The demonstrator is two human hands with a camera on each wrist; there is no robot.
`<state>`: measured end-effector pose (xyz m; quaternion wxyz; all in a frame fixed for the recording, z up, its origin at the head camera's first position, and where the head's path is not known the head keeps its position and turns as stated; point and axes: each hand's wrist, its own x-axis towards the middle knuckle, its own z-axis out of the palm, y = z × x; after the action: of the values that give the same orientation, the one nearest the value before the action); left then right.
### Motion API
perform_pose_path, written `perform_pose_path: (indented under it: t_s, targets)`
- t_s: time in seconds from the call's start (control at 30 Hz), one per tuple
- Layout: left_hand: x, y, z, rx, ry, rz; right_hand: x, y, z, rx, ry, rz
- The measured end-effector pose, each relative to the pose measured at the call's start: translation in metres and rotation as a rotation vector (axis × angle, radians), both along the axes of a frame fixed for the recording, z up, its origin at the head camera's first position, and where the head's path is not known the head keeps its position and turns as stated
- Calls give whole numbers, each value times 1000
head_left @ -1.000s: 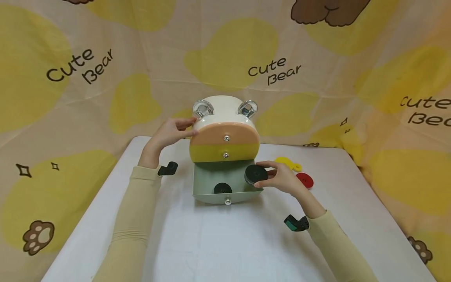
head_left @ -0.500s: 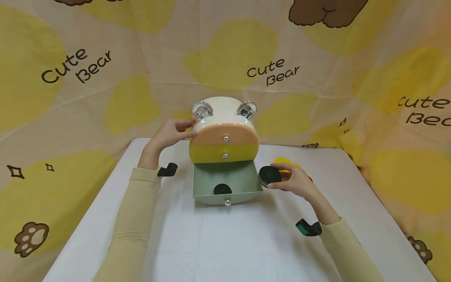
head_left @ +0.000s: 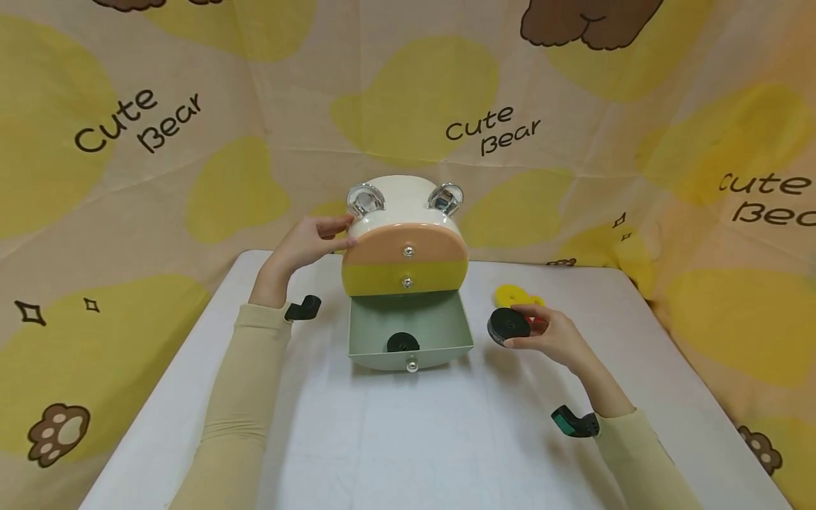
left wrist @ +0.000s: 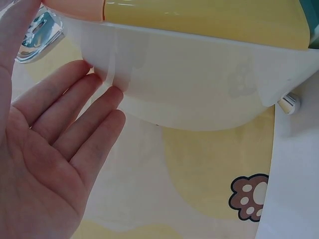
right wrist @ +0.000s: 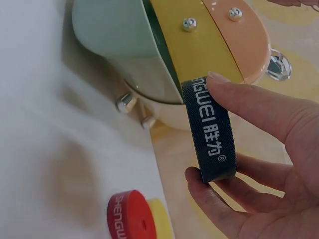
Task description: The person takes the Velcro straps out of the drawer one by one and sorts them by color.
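Note:
In the head view, a small drawer cabinet (head_left: 404, 244) with silver ears stands on the table. Its bottom green drawer (head_left: 411, 319) is pulled out, and a black roll (head_left: 403, 343) lies inside. My left hand (head_left: 304, 244) touches the cabinet's left side; the left wrist view shows the fingers (left wrist: 99, 119) nearly straight against the white wall. To the right of the drawer, my right hand (head_left: 554, 340) holds a roll of black tape (head_left: 508, 324) between thumb and fingers above the table. White "SHENGWEI" lettering runs along that roll's edge in the right wrist view.
Behind the right hand lie a yellow roll (head_left: 510, 295) and, mostly hidden by the fingers, a red roll (right wrist: 132, 216). The yellow and peach drawers (head_left: 406, 244) are pushed in, each with a round knob. A printed cloth hangs behind the white table (head_left: 408, 439).
My right hand has moved right and slightly toward me with the roll of black tape, from over the drawer to beside it. The left hand has stayed on the cabinet.

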<state>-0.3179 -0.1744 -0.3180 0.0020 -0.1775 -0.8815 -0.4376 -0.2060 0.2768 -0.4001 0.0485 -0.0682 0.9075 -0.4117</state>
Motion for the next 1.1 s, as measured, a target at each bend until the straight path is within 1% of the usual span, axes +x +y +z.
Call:
perform_pose_path:
  t_s: [0.2,0.43,0.63,0.87,1.1]
  targets:
    - [-2,-1,0,-1,-1,-1,0,8,-11,12,-11,-21]
    - [-3,-2,1,-4,-5,0,2,14,-27,74,-46,-45]
    - [-5,-2,1,-1,-11,3,5,18,-42,62,-68,-48]
    - [-8,-3,0,-2,-12,-9,9,21,-52,49,-94,-47]
    - [-11,-4,0,-1,-11,-16,8,24,-62,69,-89,-51]
